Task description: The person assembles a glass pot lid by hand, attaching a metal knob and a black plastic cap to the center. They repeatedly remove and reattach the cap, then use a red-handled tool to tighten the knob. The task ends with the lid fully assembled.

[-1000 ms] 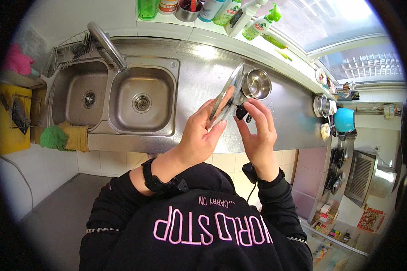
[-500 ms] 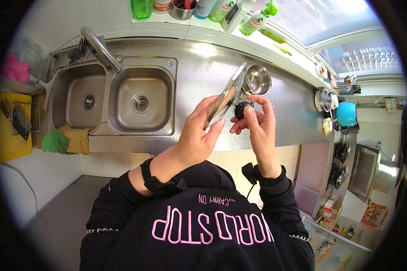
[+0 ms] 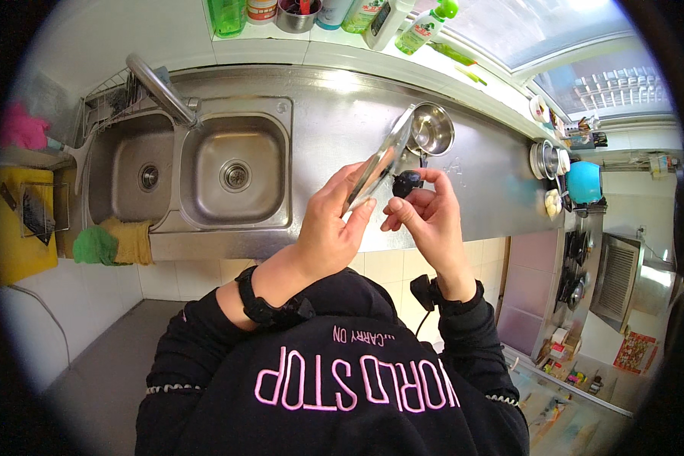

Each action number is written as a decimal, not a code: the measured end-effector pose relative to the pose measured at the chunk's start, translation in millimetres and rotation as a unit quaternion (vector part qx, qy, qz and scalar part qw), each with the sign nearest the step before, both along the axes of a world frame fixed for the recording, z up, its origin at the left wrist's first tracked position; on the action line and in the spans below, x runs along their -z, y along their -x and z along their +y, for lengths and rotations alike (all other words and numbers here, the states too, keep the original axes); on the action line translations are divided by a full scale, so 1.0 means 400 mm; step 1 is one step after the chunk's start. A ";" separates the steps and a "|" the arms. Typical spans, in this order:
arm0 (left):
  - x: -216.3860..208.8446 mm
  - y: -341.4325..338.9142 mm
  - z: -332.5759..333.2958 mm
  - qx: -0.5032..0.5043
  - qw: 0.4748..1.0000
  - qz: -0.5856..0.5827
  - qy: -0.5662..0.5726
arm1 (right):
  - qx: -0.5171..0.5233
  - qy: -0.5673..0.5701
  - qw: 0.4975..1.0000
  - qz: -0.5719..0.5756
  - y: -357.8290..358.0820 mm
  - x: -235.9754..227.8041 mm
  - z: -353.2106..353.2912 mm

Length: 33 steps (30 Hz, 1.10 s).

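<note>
Tilted nearly edge-on above the counter is a round glass pot lid [image 3: 380, 166] with a metal rim. My left hand [image 3: 333, 213] grips its lower near edge, thumb on one face and fingers behind. A black knob [image 3: 407, 183] sticks out from the lid's right side. Around that knob my right hand [image 3: 427, 209] has bent fingers, the index finger against its right side and the thumb just below. Beyond the lid stands a small shiny steel saucepan [image 3: 433, 129], partly covered by the lid, with a dark handle pointing toward me.
To the left, a double steel sink [image 3: 235, 171] has a faucet [image 3: 163, 91] and cloths [image 3: 125, 242] over its front edge. Bottles, including a green spray bottle [image 3: 427, 29], line the ledge behind. Bowls [image 3: 545, 161] stand at the counter's right end. Water drops dot the steel counter [image 3: 486, 182].
My right thumb has dropped below the knob, and the fingers have shifted around it. The lid stays in my left hand at almost the same tilt. The whole view has shifted slightly.
</note>
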<state>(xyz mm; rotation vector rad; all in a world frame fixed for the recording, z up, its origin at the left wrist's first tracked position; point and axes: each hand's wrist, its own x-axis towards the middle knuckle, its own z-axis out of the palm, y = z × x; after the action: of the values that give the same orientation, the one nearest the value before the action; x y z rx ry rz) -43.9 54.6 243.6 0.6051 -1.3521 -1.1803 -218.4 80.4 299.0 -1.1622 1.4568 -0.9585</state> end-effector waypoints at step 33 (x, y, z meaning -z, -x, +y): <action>0.092 0.002 -0.057 0.178 0.876 0.268 -0.359 | -0.065 0.176 0.955 0.230 0.080 0.089 -0.034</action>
<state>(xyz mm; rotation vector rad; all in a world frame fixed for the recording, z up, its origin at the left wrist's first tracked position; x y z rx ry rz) -44.6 31.9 206.8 0.4825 -0.5258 -2.0079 -250.4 66.7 263.4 -1.8151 1.5792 -0.9175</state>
